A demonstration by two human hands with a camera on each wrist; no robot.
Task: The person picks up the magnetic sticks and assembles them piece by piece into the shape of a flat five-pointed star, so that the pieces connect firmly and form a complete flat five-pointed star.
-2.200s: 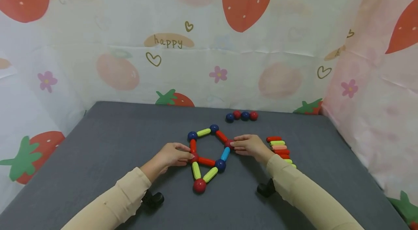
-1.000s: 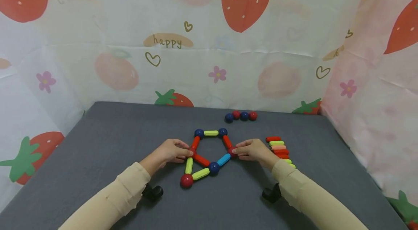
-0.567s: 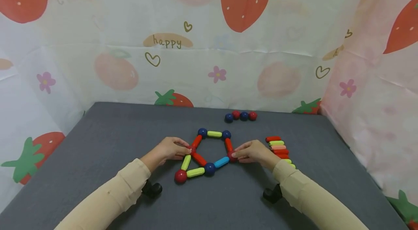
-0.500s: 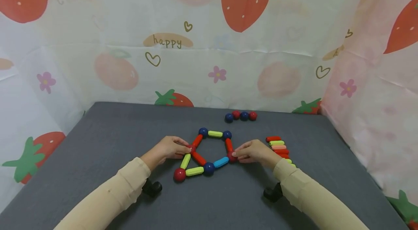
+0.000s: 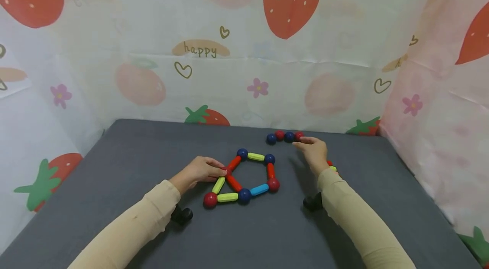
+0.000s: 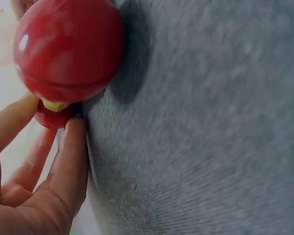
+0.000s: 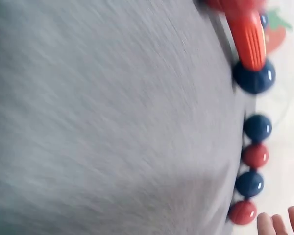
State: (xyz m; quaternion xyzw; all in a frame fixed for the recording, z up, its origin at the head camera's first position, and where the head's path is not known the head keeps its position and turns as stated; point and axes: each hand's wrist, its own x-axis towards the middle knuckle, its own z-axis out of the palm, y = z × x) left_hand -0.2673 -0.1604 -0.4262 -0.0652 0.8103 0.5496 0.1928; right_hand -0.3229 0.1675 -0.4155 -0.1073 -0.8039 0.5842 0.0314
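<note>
A frame of magnetic rods and balls lies on the table: a five-sided ring with a triangle on its left. My left hand (image 5: pixel 200 171) pinches the red ball (image 6: pixel 54 118) at the corner where ring and triangle meet. The triangle's outer red ball (image 5: pixel 210 200) sits nearer me. On the ring's right, a red ball (image 5: pixel 273 185) joins a red rod (image 5: pixel 271 170) and a blue rod (image 5: pixel 259 189). My right hand (image 5: pixel 313 152) hovers by the back row of balls, fingers extended close to its end red ball (image 7: pixel 243 212), holding nothing.
The row of red and blue balls, including a blue ball (image 5: pixel 271 138), stands near the table's back edge. Loose rods, a yellow-green rod (image 5: pixel 333 169) among them, are mostly hidden behind my right wrist. A strawberry-print curtain (image 5: pixel 237 86) hangs behind the grey table (image 5: pixel 244 239).
My right hand has let go of the ring's right red ball and moved back to the row of balls. The frame was turned clockwise earlier; my left hand keeps its pinch.
</note>
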